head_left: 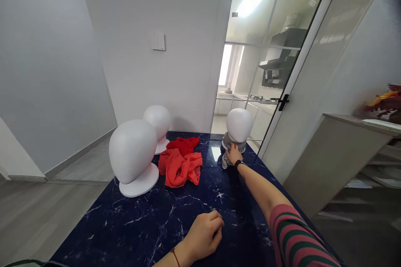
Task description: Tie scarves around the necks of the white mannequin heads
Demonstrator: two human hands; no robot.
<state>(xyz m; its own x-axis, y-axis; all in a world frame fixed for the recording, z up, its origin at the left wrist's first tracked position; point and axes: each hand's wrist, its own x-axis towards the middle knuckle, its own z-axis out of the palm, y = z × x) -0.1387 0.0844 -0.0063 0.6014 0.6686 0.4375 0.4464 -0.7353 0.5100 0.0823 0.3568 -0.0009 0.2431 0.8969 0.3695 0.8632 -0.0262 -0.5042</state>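
"What surrounds us?"
"We have pale walls (188, 16), greyish flooring (40, 217) and a dark blue, white-veined tabletop (140, 225)."
"And through the glazed door (314, 29)?"
"We see a black range hood (280, 64) and a bright window (224, 64)."

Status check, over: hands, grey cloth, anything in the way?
Right hand on grey cloth; left hand loosely curled, nothing visible in it. Grey cloth bunched below rightmost white head. Red cloths off left, apart from both hands.

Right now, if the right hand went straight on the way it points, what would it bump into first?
The grey cloth below the right-hand white mannequin head; the right hand seems to touch it. The head's neck probably comes next, though depth is unclear.
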